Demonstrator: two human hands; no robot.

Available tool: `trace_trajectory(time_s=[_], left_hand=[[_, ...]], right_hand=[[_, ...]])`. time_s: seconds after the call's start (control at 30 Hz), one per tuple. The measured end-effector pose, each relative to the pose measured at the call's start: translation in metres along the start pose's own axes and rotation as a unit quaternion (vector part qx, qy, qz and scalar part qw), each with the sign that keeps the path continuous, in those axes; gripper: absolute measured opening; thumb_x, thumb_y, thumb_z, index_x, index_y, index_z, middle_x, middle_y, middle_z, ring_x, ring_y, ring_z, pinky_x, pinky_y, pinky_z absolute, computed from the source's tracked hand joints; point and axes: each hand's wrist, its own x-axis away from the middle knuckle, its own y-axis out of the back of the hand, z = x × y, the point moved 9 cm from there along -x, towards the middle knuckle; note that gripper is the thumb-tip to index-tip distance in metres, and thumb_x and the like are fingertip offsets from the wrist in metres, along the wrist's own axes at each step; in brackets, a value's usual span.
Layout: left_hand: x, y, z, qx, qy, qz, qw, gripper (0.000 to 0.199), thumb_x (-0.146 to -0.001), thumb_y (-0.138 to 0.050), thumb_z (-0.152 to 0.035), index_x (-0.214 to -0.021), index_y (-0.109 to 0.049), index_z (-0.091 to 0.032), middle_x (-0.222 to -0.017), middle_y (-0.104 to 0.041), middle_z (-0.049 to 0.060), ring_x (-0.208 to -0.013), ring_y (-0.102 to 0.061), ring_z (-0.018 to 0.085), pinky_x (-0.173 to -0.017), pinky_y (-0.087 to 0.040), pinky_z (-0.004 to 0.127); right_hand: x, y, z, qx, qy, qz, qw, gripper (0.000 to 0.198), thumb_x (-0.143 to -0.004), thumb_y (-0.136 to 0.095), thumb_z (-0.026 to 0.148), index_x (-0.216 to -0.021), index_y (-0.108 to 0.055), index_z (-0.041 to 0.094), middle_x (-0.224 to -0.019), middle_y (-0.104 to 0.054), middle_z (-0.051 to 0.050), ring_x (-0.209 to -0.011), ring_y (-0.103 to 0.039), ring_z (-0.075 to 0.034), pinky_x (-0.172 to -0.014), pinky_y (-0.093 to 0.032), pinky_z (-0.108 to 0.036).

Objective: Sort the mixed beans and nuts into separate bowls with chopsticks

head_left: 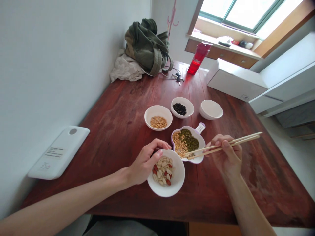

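Note:
My left hand [147, 160] grips the rim of a white bowl [178, 183] that holds pale seeds and some red-brown peanuts [162, 170]. In my right hand [227, 154] is a pair of wooden chopsticks [246, 137], their tips low over a shallow dish [202, 141] with a purple rim and short handle. Soybeans [179, 142] lie on the left side of that dish and green mung beans [190, 141] on the right. Behind it, one bowl [149, 114] contains soybeans, another bowl [189, 106] black beans, and a third white bowl [211, 109] shows nothing inside.
A white power bank-like device [59, 154] leans by the left wall. At the table's far end are a green bag [147, 46], a patterned cloth [126, 67], keys [178, 78], a red bottle [199, 59] and a white box [233, 80]. The wooden table [115, 131] ends near my lap.

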Motion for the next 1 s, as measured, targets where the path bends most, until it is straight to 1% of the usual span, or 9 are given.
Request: trace_trajectory(time_s=[0.1, 0.17, 0.3, 0.43, 0.5, 0.63, 0.8, 1.0], left_hand=[[0.000, 0.000, -0.001, -0.006, -0.002, 0.000, 1.000, 0.027, -0.111, -0.059, -0.043, -0.116, -0.068, -0.018, -0.120, -0.073, 0.011, -0.105, -0.069, 0.024, -0.095, -0.055, 0.037], [0.000, 0.000, -0.002, -0.008, -0.002, -0.001, 1.000, 0.026, -0.111, -0.059, -0.042, -0.116, -0.068, -0.018, -0.120, -0.073, 0.011, -0.106, -0.069, 0.024, -0.096, -0.055, 0.038], [0.000, 0.000, -0.003, -0.012, 0.000, -0.005, 1.000, 0.025, -0.111, -0.059, -0.041, -0.117, -0.068, -0.018, -0.122, -0.073, 0.011, -0.107, -0.069, 0.024, -0.096, -0.055, 0.037], [0.000, 0.000, -0.005, -0.019, -0.007, -0.003, 1.000, 0.025, -0.111, -0.058, -0.040, -0.116, -0.068, -0.018, -0.121, -0.073, 0.011, -0.107, -0.069, 0.024, -0.097, -0.054, 0.037], [-0.001, 0.000, -0.004, -0.023, -0.010, -0.004, 1.000, 0.025, -0.111, -0.058, -0.040, -0.116, -0.068, -0.019, -0.121, -0.074, 0.011, -0.107, -0.069, 0.024, -0.097, -0.054, 0.037], [0.000, 0.001, -0.002, -0.029, -0.013, -0.001, 0.999, 0.027, -0.111, -0.058, -0.042, -0.117, -0.068, -0.018, -0.123, -0.074, 0.012, -0.110, -0.069, 0.025, -0.099, -0.055, 0.038], [0.000, 0.000, -0.005, -0.024, -0.017, -0.004, 1.000, 0.025, -0.111, -0.057, -0.039, -0.117, -0.068, -0.018, -0.121, -0.073, 0.011, -0.111, -0.069, 0.025, -0.101, -0.054, 0.039], [-0.001, -0.001, -0.006, -0.026, -0.013, -0.004, 1.000, 0.023, -0.111, -0.056, -0.037, -0.116, -0.067, -0.018, -0.120, -0.073, 0.011, -0.109, -0.069, 0.024, -0.101, -0.054, 0.039]], right_hand=[[0.013, -0.026, 0.001, -0.023, -0.010, 0.071, 0.997, 0.019, -0.108, -0.065, 0.031, -0.097, -0.078, 0.023, -0.080, -0.069, -0.002, -0.056, -0.073, -0.017, -0.051, -0.066, -0.031], [0.021, -0.039, 0.001, -0.013, -0.015, 0.109, 0.994, 0.017, -0.108, -0.066, 0.029, -0.100, -0.079, 0.022, -0.084, -0.073, -0.004, -0.059, -0.075, -0.018, -0.051, -0.066, -0.030], [0.027, -0.056, 0.001, 0.048, -0.016, 0.157, 0.986, 0.015, -0.107, -0.069, 0.026, -0.098, -0.080, 0.020, -0.083, -0.077, -0.006, -0.066, -0.079, -0.021, -0.060, -0.069, -0.033], [0.026, -0.065, 0.009, 0.114, 0.021, 0.192, 0.975, 0.013, -0.106, -0.069, 0.021, -0.098, -0.080, 0.020, -0.080, -0.079, -0.005, -0.067, -0.079, -0.019, -0.064, -0.067, -0.030], [0.026, -0.065, 0.012, 0.134, 0.031, 0.195, 0.971, 0.013, -0.105, -0.069, 0.019, -0.097, -0.079, 0.021, -0.082, -0.080, -0.005, -0.068, -0.079, -0.018, -0.065, -0.067, -0.029], [0.028, -0.064, 0.016, 0.138, 0.038, 0.202, 0.969, 0.014, -0.105, -0.068, 0.018, -0.096, -0.078, 0.021, -0.082, -0.080, -0.005, -0.070, -0.080, -0.020, -0.065, -0.067, -0.031], [0.035, -0.080, 0.023, 0.158, 0.076, 0.256, 0.951, 0.012, -0.103, -0.068, 0.014, -0.101, -0.076, 0.022, -0.086, -0.083, -0.006, -0.072, -0.081, -0.019, -0.065, -0.066, -0.027], [0.038, -0.089, 0.030, 0.183, 0.107, 0.267, 0.940, 0.016, -0.100, -0.068, 0.010, -0.106, -0.076, 0.023, -0.088, -0.084, -0.006, -0.073, -0.082, -0.019, -0.064, -0.066, -0.027]])
